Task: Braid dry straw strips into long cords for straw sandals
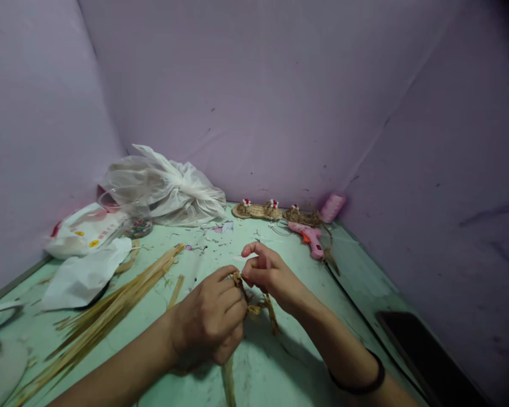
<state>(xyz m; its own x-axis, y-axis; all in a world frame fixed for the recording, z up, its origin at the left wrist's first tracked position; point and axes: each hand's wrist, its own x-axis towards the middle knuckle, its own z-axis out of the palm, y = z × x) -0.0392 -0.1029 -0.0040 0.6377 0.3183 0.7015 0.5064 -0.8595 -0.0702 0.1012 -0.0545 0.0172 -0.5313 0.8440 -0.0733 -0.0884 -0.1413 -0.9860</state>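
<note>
Near the middle of the table my left hand is closed around a piece made of dried straw-like strips. Its top end sticks out between the thumb and forefinger. My right hand pinches at that same end, thumb and forefinger together, with other fingers raised and bent. Loose strip ends hang below the right hand, and another strip comes out under the left fist. Much of the piece is hidden behind my fingers. A black band circles my right wrist.
Long dried strips lie at left, beside white paper, a white packet and a tied plastic bag. Behind are woven straw pieces with beads, a pink glue gun and a pink spool. A dark phone-like slab lies right.
</note>
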